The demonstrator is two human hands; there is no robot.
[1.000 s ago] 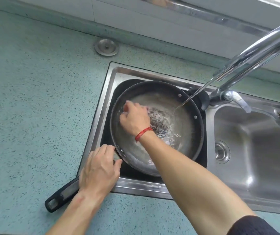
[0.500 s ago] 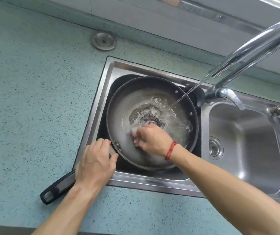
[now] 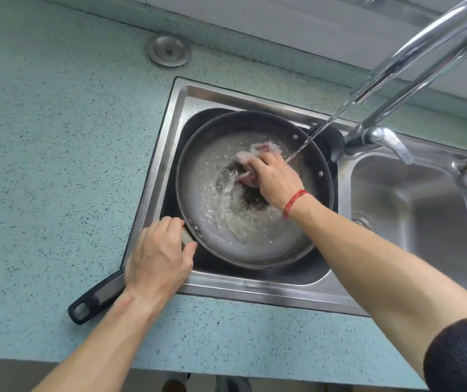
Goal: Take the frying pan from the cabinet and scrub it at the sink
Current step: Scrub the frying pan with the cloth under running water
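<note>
A dark frying pan [image 3: 212, 222] sits tilted in the left basin of the steel sink [image 3: 175, 114], with water pooled inside it. Its black handle [image 3: 96, 299] sticks out over the sink rim onto the counter. My left hand [image 3: 157, 256] grips the handle where it meets the pan. My right hand [image 3: 276, 179], a red string on the wrist, presses a pinkish scrubbing cloth [image 3: 250, 159] against the pan's upper right inside. A thin stream of water [image 3: 317, 131] falls from the chrome faucet [image 3: 413, 60] into the pan beside that hand.
The right basin [image 3: 413, 210] has a drain strainer. A round steel cap [image 3: 169, 50] sits on the speckled teal counter [image 3: 57, 151] behind the sink. The faucet base and lever [image 3: 387, 142] stand between the basins. The counter's front edge runs along the bottom.
My right hand has swept with the cloth from the pan's left side, through its near part, up to the upper right. My left hand has kept its grip on the handle.
</note>
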